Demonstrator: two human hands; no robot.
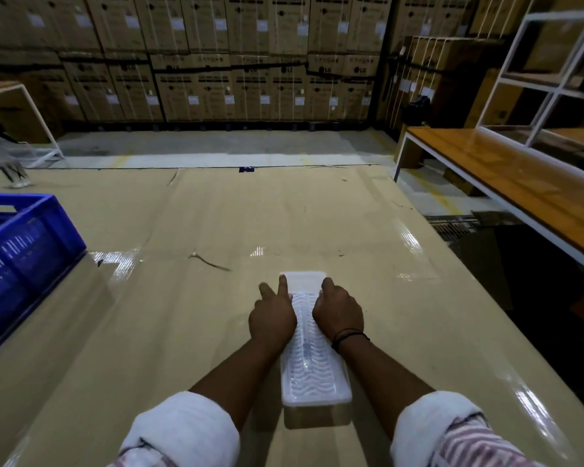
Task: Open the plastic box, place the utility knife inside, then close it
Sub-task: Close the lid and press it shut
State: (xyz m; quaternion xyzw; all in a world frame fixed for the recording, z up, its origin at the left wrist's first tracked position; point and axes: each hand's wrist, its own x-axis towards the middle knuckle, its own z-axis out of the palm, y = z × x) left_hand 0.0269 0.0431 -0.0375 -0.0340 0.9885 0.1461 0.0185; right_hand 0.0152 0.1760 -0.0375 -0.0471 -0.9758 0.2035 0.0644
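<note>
A long translucent plastic box (312, 375) with a wavy-patterned lid lies lengthwise on the table in front of me, and the lid sits on it. A faint dark shape shows through the lid near its middle; I cannot tell whether it is the utility knife. My left hand (272, 316) rests against the box's left edge near the far end, two fingers stretched forward along the rim. On the right edge, opposite it, my right hand (338, 311) has its fingers curled over the rim. The box's far end (302, 279) sticks out beyond both hands.
The table (182, 315) is covered with taped-down cardboard sheets. A blue plastic crate (17, 251) stands at the left edge. A wooden bench (506, 176) with a white metal rack is on the right. Stacked cartons line the far wall.
</note>
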